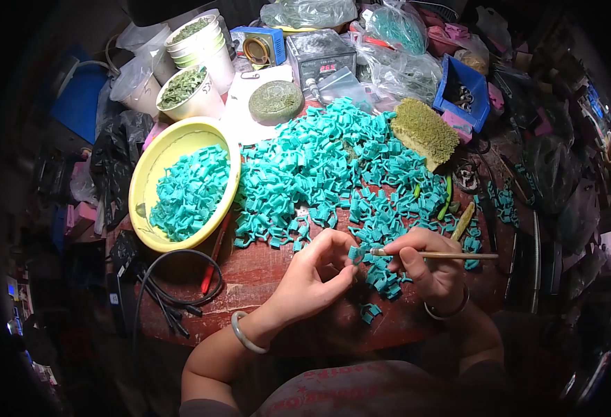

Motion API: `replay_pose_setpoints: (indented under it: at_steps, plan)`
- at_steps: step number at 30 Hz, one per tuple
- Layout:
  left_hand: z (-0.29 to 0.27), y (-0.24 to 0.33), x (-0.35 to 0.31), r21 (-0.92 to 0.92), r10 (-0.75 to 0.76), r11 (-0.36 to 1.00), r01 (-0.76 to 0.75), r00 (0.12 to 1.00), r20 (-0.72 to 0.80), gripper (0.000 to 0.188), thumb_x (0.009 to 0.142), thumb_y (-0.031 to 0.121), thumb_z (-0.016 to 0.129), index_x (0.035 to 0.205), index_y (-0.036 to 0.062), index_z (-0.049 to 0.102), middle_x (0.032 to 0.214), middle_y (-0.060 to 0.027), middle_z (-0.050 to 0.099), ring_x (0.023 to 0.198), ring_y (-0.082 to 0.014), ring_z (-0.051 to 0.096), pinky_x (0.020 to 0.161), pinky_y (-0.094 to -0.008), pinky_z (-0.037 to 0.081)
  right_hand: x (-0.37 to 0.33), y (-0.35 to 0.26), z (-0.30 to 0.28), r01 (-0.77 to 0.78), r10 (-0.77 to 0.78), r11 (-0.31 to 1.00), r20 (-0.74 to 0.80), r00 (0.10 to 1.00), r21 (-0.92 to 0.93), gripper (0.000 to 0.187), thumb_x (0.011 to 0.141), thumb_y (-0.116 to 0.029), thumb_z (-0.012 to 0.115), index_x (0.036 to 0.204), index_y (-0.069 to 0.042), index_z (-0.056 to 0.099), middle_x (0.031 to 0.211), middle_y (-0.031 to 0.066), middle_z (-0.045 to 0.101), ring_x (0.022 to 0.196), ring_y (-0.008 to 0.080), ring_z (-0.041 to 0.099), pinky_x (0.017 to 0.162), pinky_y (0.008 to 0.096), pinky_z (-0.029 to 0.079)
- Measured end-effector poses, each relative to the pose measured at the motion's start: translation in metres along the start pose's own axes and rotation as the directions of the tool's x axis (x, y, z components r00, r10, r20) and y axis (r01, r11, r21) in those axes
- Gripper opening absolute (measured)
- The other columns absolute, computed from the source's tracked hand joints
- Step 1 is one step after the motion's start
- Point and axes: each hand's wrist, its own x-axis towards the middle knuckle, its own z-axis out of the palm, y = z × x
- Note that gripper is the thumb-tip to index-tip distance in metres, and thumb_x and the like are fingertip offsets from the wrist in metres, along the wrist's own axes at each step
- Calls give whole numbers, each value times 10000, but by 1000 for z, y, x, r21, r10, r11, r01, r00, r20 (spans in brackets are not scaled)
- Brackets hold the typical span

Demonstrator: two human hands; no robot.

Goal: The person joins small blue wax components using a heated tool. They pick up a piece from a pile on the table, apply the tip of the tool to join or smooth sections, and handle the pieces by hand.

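My left hand (312,272) pinches a small teal piece (355,254) between thumb and fingertips, just above the near edge of a teal heap. A thin tan pencil-like tool (458,255) lies in the closed fingers of my right hand (432,270). Its tip points left and comes close to the held piece; I cannot tell whether they touch. The heap of small angular teal pieces (305,160) spreads over the red worn tabletop (250,285). One loose cluster (370,313) rests nearer to me, below my hands.
At left a tilted yellow basin (141,208) holds more teal pieces. Beyond it stand white buckets (212,104) of green bits. A mossy-looking green slab (427,135), a blue bin (469,90) and a box with a red display (321,55) sit behind. Black cables (159,295) lie front left.
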Motion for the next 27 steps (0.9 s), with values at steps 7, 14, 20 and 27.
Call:
replay_pose_setpoints:
  at_steps: [7, 14, 20, 27]
  plan:
    - [1, 0, -1, -4, 1, 1000, -1, 1000, -1, 231, 910, -3, 616, 1117, 46, 525, 1041, -1, 562, 894, -47, 566, 769, -221, 500, 0, -1, 0, -5, 5, 1000, 1, 1000, 31, 143, 962, -80, 575, 950, 7, 688, 814, 87, 684, 644, 132, 654, 591, 253, 508]
    - [0, 0, -1, 0, 4, 1000, -4, 1000, -7, 230, 911, -12, 615, 1116, 44, 525, 1032, 4, 563, 891, -49, 564, 767, -219, 494, 1, 0, -1, -5, 3, 999, 40, 999, 37, 155, 974, -92, 564, 975, 13, 678, 823, 80, 686, 670, 114, 656, 607, 244, 514]
    - [-3, 0, 1, -200, -43, 978, 61, 995, 92, 264, 926, 1, 638, 1151, 39, 504, 1006, -25, 588, 906, -85, 596, 763, -243, 507, 0, -2, -2, -163, 183, 975, -125, 975, 154, 155, 989, -80, 537, 1052, 9, 647, 842, 87, 694, 720, 101, 658, 644, 232, 532]
    - [-3, 2, 1, -258, -42, 964, 68, 994, 104, 266, 942, 17, 631, 1169, 37, 495, 993, -44, 608, 923, -126, 643, 794, -257, 538, 6, 0, 4, -129, 132, 989, 33, 991, -70, 173, 960, 7, 548, 1126, 18, 597, 937, 96, 683, 879, 142, 676, 772, 261, 530]
